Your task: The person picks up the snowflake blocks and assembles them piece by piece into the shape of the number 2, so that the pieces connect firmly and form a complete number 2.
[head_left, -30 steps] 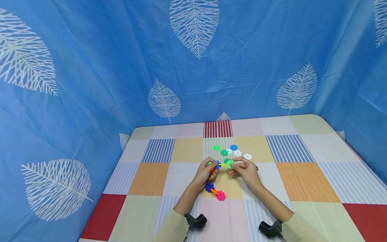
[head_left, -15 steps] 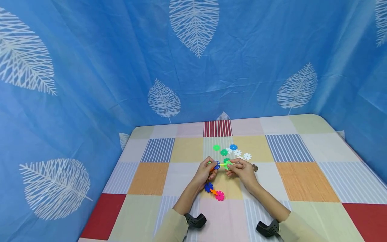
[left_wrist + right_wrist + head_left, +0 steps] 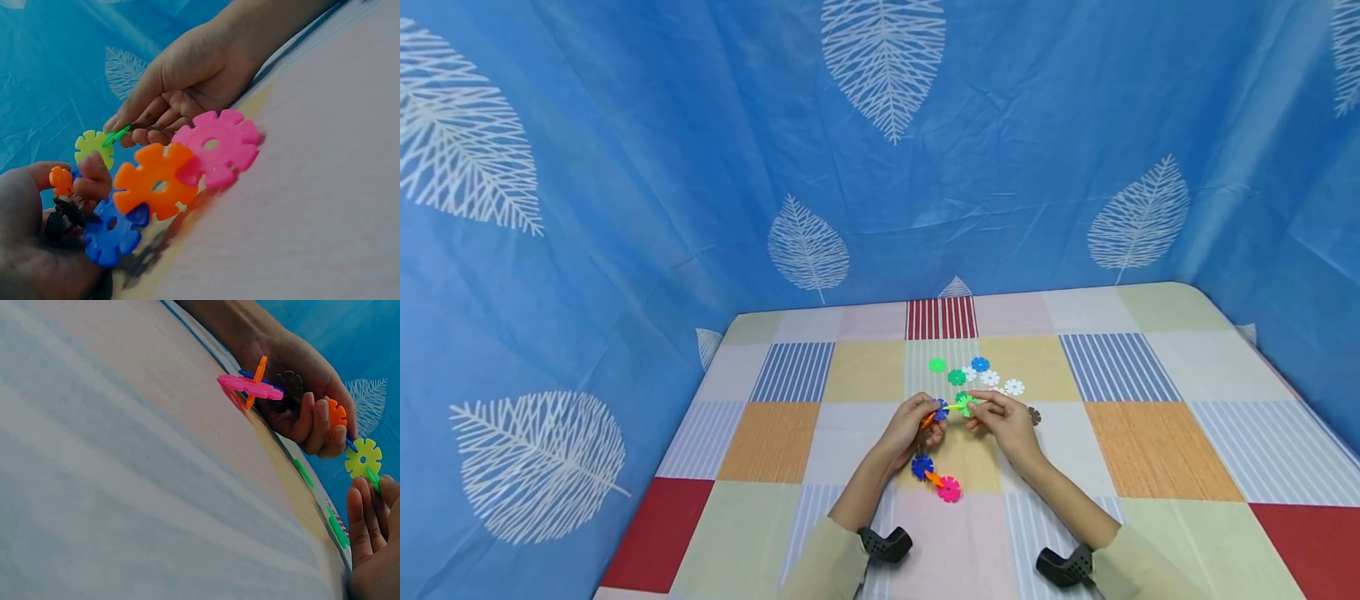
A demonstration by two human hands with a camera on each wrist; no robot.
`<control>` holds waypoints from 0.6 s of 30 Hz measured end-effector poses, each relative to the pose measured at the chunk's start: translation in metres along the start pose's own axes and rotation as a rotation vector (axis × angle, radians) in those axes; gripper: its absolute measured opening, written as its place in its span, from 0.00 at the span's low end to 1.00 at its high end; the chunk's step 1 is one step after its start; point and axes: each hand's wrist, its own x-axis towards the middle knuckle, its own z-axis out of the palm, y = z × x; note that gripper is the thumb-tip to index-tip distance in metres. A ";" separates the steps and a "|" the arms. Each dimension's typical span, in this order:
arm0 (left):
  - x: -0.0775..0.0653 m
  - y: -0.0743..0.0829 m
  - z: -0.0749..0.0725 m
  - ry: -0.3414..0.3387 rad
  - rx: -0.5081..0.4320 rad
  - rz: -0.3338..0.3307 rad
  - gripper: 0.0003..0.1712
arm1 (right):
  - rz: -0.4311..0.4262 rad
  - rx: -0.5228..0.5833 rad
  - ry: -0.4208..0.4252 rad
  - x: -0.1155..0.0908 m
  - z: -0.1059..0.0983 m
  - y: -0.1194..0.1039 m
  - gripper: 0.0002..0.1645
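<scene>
My left hand (image 3: 904, 435) grips a chain of slotted plastic flower discs by its middle, fingers curled round it. From its lower end hang a pink disc (image 3: 236, 140), an orange disc (image 3: 139, 178) and a blue disc (image 3: 103, 242), close over the cloth. A dark brown disc (image 3: 289, 381) and another orange disc (image 3: 337, 411) sit within the left fingers. Beyond them a second blue disc (image 3: 940, 410) joins a yellow disc (image 3: 355, 455). Between thumb and fingers, my right hand (image 3: 1013, 429) pinches a bright green disc (image 3: 373, 479), which meets the yellow disc's edge.
Loose discs lie on the patchwork cloth (image 3: 880, 450) behind the hands: light green (image 3: 937, 365), darker green (image 3: 956, 377), blue (image 3: 980, 364) and several white ones (image 3: 1014, 387). A brown disc (image 3: 1035, 416) lies right of the right hand. A blue leaf-print curtain (image 3: 1000, 208) stands behind.
My right hand has shifted slightly left with the green disc, bringing the loose brown disc beside it more into sight. My left hand and its hanging chain have barely moved.
</scene>
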 end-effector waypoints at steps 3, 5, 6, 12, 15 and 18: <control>0.000 0.001 -0.001 -0.044 0.002 -0.021 0.08 | 0.007 -0.026 0.014 0.000 -0.002 0.000 0.19; 0.000 0.002 -0.004 -0.081 0.011 -0.046 0.10 | 0.007 -0.038 0.018 0.000 -0.002 -0.001 0.19; 0.000 0.003 -0.006 -0.099 0.012 -0.061 0.12 | 0.002 -0.044 0.020 0.000 -0.002 -0.001 0.19; 0.001 0.004 -0.011 -0.136 0.021 -0.099 0.21 | -0.046 -0.038 0.028 0.000 -0.002 -0.002 0.18; 0.001 0.003 -0.011 -0.159 0.040 -0.083 0.24 | -0.058 -0.033 0.032 0.000 -0.002 -0.001 0.18; -0.001 0.003 -0.012 -0.200 0.056 -0.060 0.27 | -0.061 -0.056 0.023 0.000 0.000 -0.003 0.18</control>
